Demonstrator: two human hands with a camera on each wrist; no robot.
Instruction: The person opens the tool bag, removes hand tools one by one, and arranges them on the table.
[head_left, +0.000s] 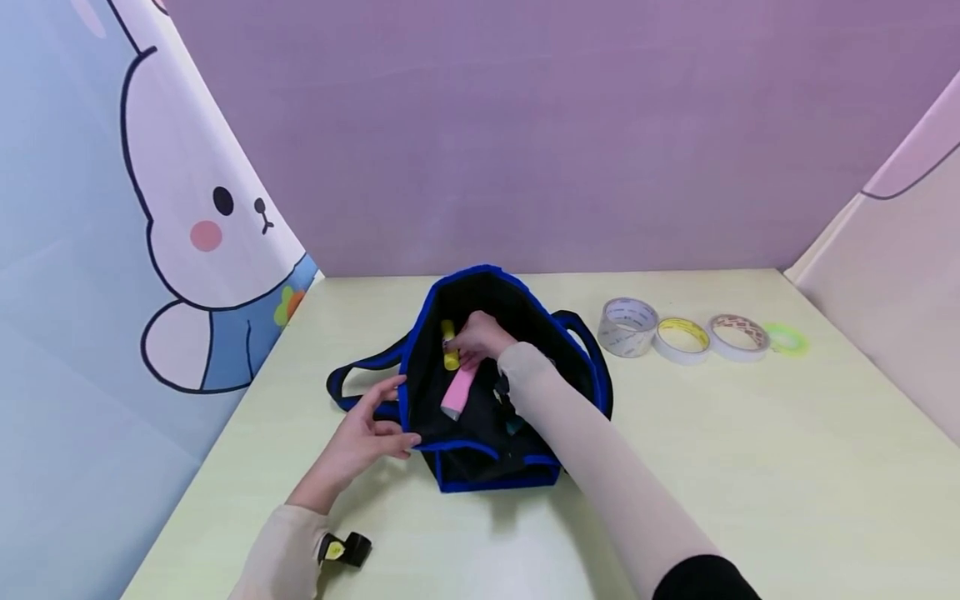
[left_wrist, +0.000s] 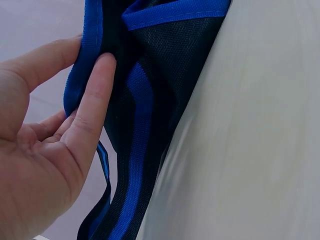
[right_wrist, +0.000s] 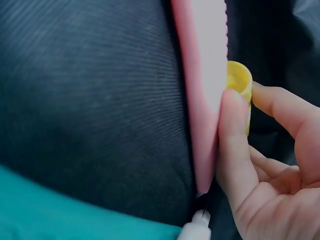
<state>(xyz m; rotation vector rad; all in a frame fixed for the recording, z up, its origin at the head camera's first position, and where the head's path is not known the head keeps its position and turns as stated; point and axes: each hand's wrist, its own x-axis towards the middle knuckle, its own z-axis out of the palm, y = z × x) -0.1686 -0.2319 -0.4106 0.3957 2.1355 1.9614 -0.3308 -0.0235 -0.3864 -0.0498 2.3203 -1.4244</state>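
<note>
A black bag [head_left: 480, 463] with blue trim stands with its mouth gaping on the table. My left hand [head_left: 367, 437] holds the blue-edged rim [left_wrist: 90, 55] at the bag's left side, thumb and fingers on either side of the cloth. Inside the bag, my right hand [head_left: 483, 337] pinches a yellow cylinder [head_left: 451, 358] between thumb and finger; its round hollow end shows in the right wrist view. A pink tool [head_left: 459, 392] with a ribbed edge lies beside the thumb. Teal [right_wrist: 75, 210] and white-tipped [right_wrist: 196, 229] objects lie near it, partly cut off.
Clear wide tape [head_left: 628, 329], a yellow-cored tape roll [head_left: 682, 342], a white tape roll [head_left: 738, 337] and a green ring [head_left: 786, 339] line up at the back right. Fabric handles [head_left: 367, 364] stick out from the bag's sides. Printed cloth walls enclose the table [head_left: 750, 467].
</note>
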